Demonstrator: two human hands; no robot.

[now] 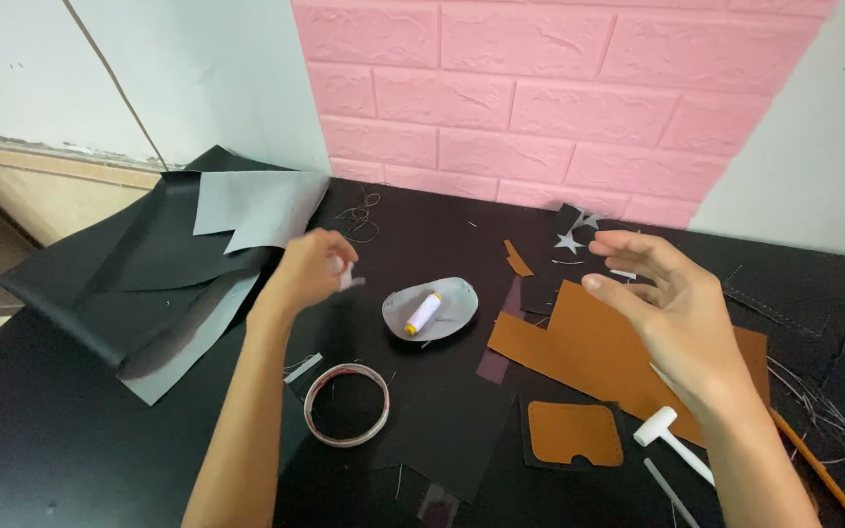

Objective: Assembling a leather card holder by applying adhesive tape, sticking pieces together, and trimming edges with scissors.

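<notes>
The left hand [310, 272] pinches a small white scrap [347, 277] mid-frame, lifted off the tabletop [51, 430], while the right hand [667, 313] hovers, fingers spread wide, over the brown leather sheet [589, 347].

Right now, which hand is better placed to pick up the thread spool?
Probably the left hand. It hovers just left of the thread spool on its grey oval piece, though it already pinches a small white scrap. The open right hand hangs farther off, over the brown leather.

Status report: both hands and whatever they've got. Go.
Left hand pinched shut on small white scrap. Right hand open, empty, above brown leather sheet. Thread spool lies on grey oval piece between the hands.
</notes>
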